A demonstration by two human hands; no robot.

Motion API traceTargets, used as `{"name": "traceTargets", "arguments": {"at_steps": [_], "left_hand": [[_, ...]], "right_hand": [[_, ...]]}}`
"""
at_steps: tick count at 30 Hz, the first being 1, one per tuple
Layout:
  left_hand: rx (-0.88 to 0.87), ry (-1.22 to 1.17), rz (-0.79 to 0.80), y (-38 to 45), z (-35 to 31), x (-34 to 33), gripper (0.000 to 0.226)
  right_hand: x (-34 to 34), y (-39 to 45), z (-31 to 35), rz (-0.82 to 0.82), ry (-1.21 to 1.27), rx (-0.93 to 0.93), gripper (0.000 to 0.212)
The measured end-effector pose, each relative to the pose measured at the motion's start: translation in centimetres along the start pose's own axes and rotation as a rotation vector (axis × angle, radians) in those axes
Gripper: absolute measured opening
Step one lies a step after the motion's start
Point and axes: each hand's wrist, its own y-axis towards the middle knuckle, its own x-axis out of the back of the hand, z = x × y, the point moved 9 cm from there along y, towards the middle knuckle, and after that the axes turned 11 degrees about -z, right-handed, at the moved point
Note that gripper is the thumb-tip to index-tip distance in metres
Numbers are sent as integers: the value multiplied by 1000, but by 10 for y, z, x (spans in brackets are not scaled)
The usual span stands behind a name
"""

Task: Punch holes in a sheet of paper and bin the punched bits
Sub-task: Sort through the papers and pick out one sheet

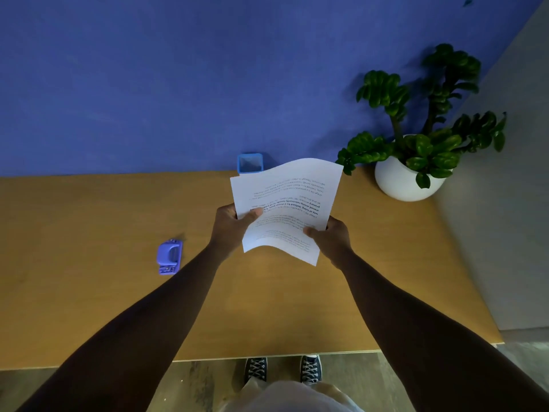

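Both-handed: left hand (234, 224) and right hand (329, 237) pinch paper sheet (286, 206), fingers curled behind, thumbs on top.

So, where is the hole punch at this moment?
In the head view, the purple hole punch lies on the wooden table, to the left of the left hand, apart from the sheet of paper.

hole punch (169, 257) left, bin (250, 163) behind paper (286, 208)
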Motion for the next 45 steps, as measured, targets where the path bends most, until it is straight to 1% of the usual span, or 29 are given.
{"name": "traceTargets", "arguments": {"at_steps": [3, 7, 11, 13, 20, 22, 24, 26, 32, 36, 45], "left_hand": [[-16, -13, -28, -2, 1, 1, 19], [-16, -11, -50, -8, 5, 2, 17], [32, 63, 19, -14, 25, 2, 17], [49, 101, 30, -15, 32, 4, 18], [50, 90, -37, -12, 27, 9, 16], [83, 161, -20, -10, 38, 10, 22], [134, 254, 20, -10, 55, 11, 32], [164, 294, 25, -11, 65, 15, 36], [153, 254, -5, -12, 55, 16, 25], [180, 144, -56, -12, 55, 25, 16], [246, -5, -224, -18, 58, 48, 24]], "right_hand": [[3, 0, 4, -38, -5, 32, 25], [5, -2, -3, -46, -3, 16, 26], [6, -6, -12, -54, -45, -1, 23], [7, -7, -12, -57, -47, 8, 23], [8, -9, -3, -47, -27, 55, 23], [6, -9, -5, -23, -68, 58, 25], [4, -10, -7, -12, -108, 65, 26], [3, -10, -7, -9, -109, 57, 25], [7, -8, 5, -26, -86, 90, 20], [12, -6, 10, -31, -20, 79, 20], [20, -1, 0, -21, 375, -85, 19]]}}
